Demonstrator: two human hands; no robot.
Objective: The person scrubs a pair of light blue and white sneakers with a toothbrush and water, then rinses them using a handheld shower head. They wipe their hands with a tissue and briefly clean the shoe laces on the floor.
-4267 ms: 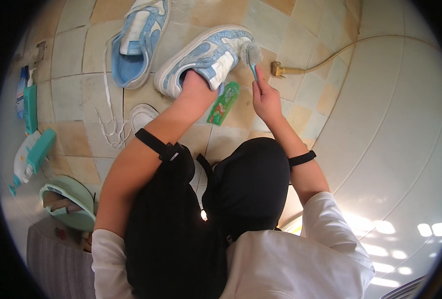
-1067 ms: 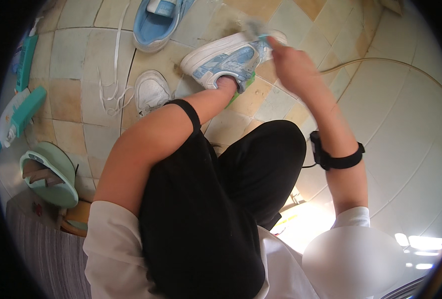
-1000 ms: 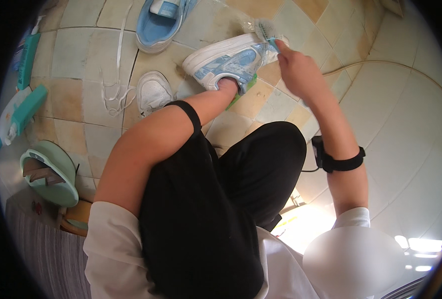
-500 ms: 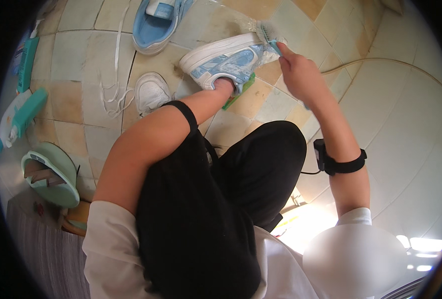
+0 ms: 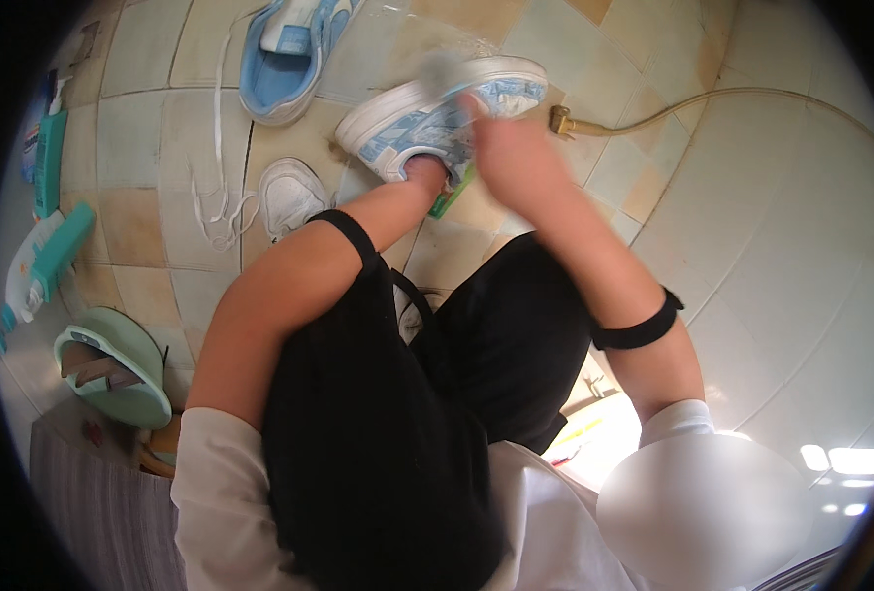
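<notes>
A blue-and-white sneaker [image 5: 419,130] is tilted over the tiled floor with its white sole side up. My left hand [image 5: 425,177] reaches into its ankle opening and holds it from inside; the fingers are hidden. My right hand [image 5: 516,163] is closed around the handle of a scrubbing brush [image 5: 441,75], which is smeared by motion. The bristles are at the sneaker's upper side edge. Under the sneaker, a green-edged object [image 5: 447,201] partly shows. Another blue-lined sneaker [image 5: 277,74] lies to the left.
White shoelaces [image 5: 222,202] trail beside a white shoe's toe [image 5: 292,197]. A hose with a brass end [image 5: 594,129] runs along the right wall. Teal bottles [image 5: 51,163] and a pale green basin [image 5: 136,345] stand at the left. The floor tiles look wet near the sneaker.
My right hand has swept the brush left, from the sneaker's toe end to its side. The sneaker's toe and the hose's brass end now show. The whole view has shifted slightly.
</notes>
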